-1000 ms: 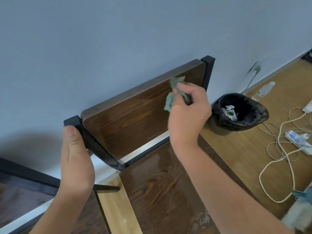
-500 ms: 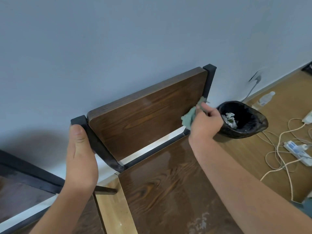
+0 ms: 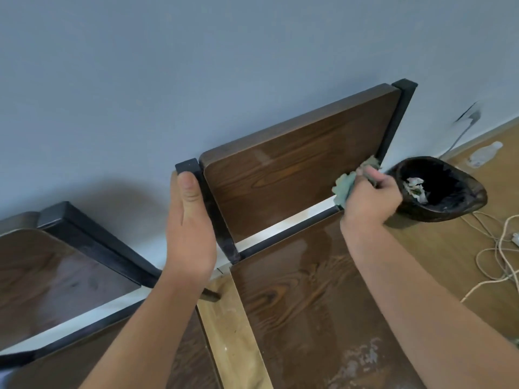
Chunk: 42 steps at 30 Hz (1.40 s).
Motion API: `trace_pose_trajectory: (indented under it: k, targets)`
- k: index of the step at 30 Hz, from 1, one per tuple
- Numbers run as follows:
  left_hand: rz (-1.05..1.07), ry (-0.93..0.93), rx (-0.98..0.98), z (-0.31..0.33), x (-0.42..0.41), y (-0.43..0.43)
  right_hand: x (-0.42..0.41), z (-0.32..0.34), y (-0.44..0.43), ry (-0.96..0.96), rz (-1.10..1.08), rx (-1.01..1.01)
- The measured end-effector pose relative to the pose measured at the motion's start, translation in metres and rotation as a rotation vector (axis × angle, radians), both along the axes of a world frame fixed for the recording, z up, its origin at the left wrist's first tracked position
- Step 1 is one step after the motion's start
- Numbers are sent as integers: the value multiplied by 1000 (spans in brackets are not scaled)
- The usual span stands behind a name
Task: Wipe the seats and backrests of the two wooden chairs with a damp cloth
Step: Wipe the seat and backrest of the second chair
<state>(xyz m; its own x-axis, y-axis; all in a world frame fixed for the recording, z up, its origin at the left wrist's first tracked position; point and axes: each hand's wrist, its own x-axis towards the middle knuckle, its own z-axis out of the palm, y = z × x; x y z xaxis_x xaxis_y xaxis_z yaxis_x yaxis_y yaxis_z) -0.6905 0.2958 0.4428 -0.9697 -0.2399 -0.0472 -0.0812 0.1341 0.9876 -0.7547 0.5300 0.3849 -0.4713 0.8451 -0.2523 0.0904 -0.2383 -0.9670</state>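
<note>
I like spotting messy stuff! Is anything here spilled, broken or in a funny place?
Yes. The seat has whitish smears near its front edge. A clear plastic bottle lies on its side on the floor by the wall, and loose white cables sprawl beside the black bin. Nothing looks broken.

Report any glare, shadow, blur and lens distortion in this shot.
Head view: sheen on the seat and backrest; soft shadow on the wall beside the left hand; right hand and cloth slightly motion-blurred; wide-angle lens tilts the chair's lines.

Head view, down onto close chairs (image 3: 295, 175)
</note>
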Motion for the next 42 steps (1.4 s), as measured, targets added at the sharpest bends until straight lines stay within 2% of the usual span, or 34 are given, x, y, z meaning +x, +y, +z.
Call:
trace_pose_trajectory:
  k: [2, 4, 9, 12, 14, 17, 20, 26, 30, 33, 35, 37, 38, 39, 40, 42]
  targets:
    - [6, -16, -25, 1, -1, -2, 19, -22, -36, -35, 19, 10]
    - [22, -33, -57, 0, -3, -4, 46, -31, -82, -33, 129, 134]
    - [38, 14, -57, -2, -2, -4, 115, -49, -167, 218, 788, 685]
    - [25, 17, -70, -2, -2, -5, 112, -58, -175, 280, 847, 863]
    - [25, 26, -67, -3, -3, -6, 113, -68, -172, 228, 860, 913]
    - [12, 28, -54, -6, -2, -7, 119, -82, -166, 37, 938, 827]
    - [25, 33, -50, -4, -3, -6, 118, -93, -163, -20, 932, 725]
    - [27, 51, -67, -10, -4, -8, 112, -109, -157, -155, 749, 382]
    - [36, 65, -68, -12, -4, -8, 83, -115, -112, -211, 646, 327]
    - [36, 68, -73, -14, -4, -8, 60, -114, -63, -413, 374, 163]
    - [52, 61, -81, -14, -3, -7, 48, -105, -21, -425, 128, -20]
    - [57, 53, -91, -14, -3, -8, 33, -89, 19, -423, 111, -111]
    - [53, 56, -92, -15, -3, -8, 22, -83, 37, -459, 159, -99]
    - [48, 62, -92, -15, -3, -8, 18, -78, 45, -640, 260, 25]
    - [47, 68, -94, -16, -4, -8, 8, -77, 55, -765, 463, 294]
    - [57, 72, -99, -16, -4, -6, -8, -68, 69, -784, 489, 329]
